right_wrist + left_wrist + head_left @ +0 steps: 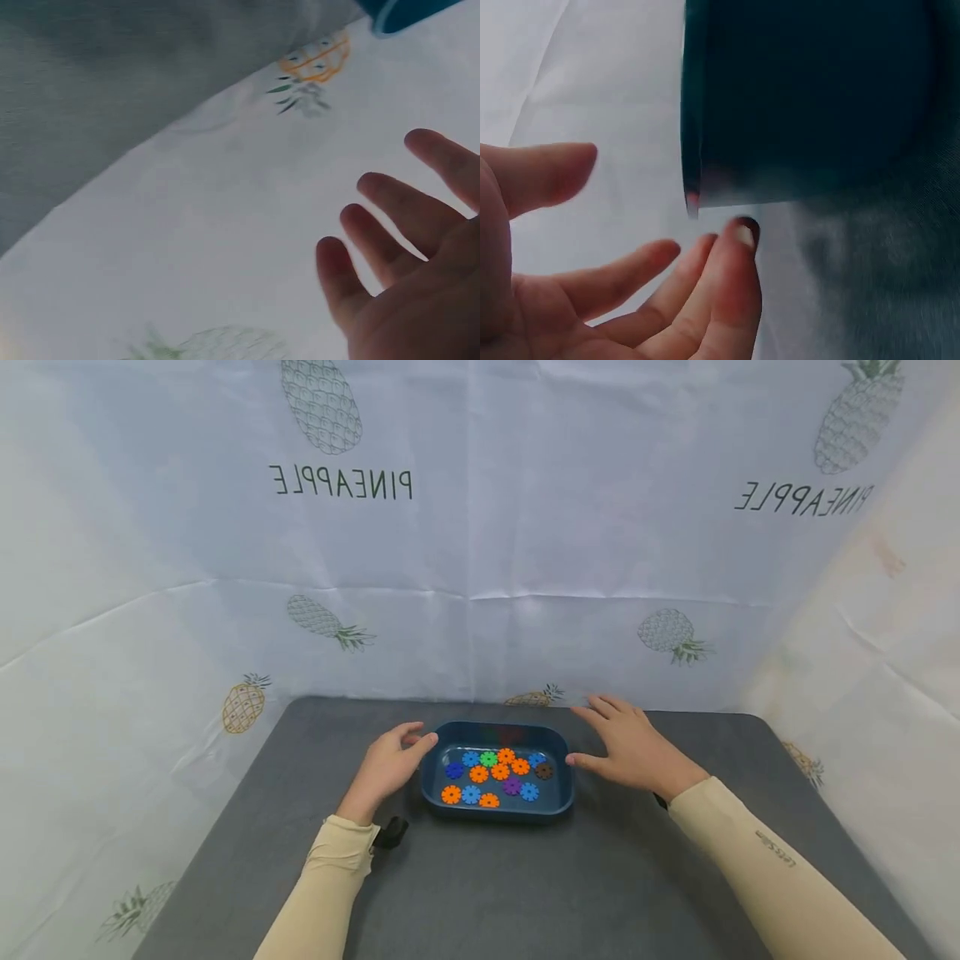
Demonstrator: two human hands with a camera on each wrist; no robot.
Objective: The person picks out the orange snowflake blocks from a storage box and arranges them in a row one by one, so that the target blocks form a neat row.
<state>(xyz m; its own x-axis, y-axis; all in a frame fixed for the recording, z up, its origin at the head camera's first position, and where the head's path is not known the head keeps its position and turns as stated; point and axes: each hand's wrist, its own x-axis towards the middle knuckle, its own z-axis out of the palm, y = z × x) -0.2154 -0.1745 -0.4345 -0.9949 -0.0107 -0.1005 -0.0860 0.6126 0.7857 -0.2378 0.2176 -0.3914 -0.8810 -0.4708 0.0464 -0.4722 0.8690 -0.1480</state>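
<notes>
A dark blue tray (495,814) stands on the grey table, with several flower-shaped plastic discs inside. Among them are orange discs (478,774), light blue discs (529,792), a green disc (488,759), a purple disc (512,786), a brown disc (543,771) and a dark blue disc (454,770). Beside the tray's left end is my left hand (386,768), thumb and fingers apart; in the left wrist view nothing lies between them. My right hand (626,743) hovers off the right end, fingers spread and holding nothing. The tray's corner (397,15) shows in the right wrist view.
The grey table (480,893) extends in front of and to both sides of the tray. A white cloth (480,543) printed with pineapples hangs behind it and along both sides. A black wrist strap (392,832) is on the left arm.
</notes>
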